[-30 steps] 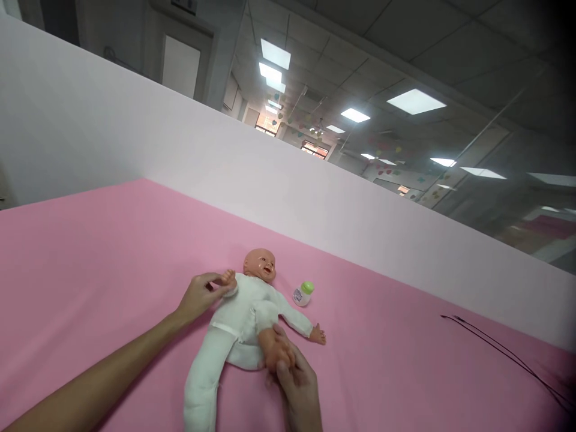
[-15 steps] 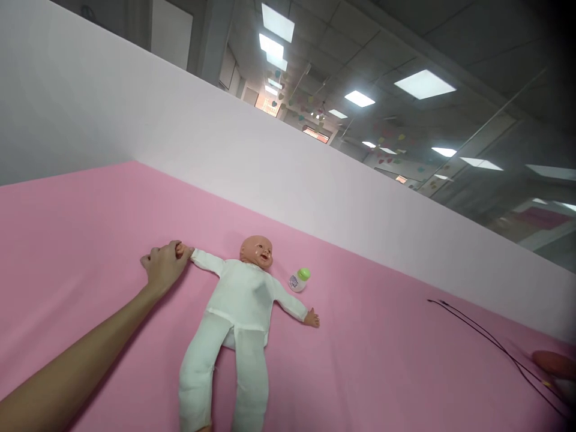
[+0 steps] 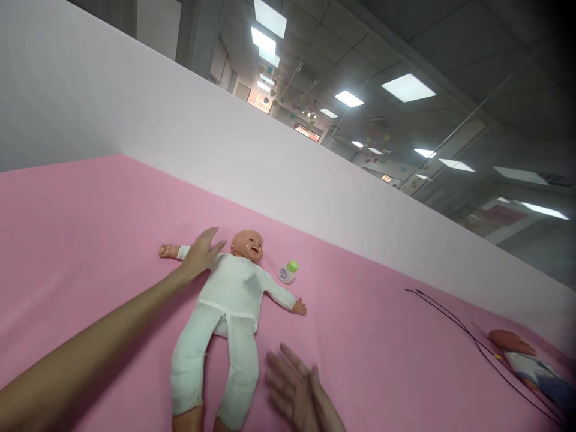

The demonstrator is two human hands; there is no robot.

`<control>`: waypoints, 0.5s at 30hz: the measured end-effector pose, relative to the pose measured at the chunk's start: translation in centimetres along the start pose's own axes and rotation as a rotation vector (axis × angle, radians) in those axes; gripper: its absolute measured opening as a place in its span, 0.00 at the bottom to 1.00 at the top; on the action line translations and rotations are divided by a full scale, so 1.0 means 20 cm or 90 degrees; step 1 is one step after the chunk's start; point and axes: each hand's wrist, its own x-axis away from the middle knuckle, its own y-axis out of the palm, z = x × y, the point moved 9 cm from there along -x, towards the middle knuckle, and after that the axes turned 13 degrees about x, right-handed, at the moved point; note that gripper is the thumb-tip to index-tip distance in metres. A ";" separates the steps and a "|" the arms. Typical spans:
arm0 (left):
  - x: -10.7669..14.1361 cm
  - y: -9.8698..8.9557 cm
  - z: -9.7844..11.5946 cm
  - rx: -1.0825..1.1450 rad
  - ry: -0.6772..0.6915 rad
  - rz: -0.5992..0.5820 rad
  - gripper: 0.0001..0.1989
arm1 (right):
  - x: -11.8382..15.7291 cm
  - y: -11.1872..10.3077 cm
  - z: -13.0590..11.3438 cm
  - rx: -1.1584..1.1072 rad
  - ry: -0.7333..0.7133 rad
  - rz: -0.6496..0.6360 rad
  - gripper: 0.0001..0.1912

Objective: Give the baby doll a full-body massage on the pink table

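Note:
A baby doll (image 3: 234, 288) in white top and trousers lies on its back on the pink surface (image 3: 360, 348), arms spread wide. Over the doll's upper arm and shoulder, on the left of the view, is my left hand (image 3: 202, 253), fingers apart and gripping nothing; whether it touches the sleeve I cannot tell. Beside the doll's legs, on the right, my right hand (image 3: 297, 387) hovers with its fingers spread, slightly blurred. A small white bottle with a green cap (image 3: 288, 272) leans or lies near the doll's head, between the head and the outstretched arm.
A white padded wall (image 3: 270, 162) runs behind the pink surface, slanting down to the right. Dark cables (image 3: 468, 327) trail at the right. Past them lies a second doll (image 3: 517, 351) in white and blue, partly cut off by dark blur.
My left hand has let go of the doll's hand and moved right, toward its shoulder. My right hand has come into view at the bottom. The view has shifted slightly right.

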 end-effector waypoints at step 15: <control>0.02 0.35 -0.05 0.023 -0.254 -0.192 0.52 | -0.95 0.25 -0.26 -0.162 -0.046 -0.029 0.34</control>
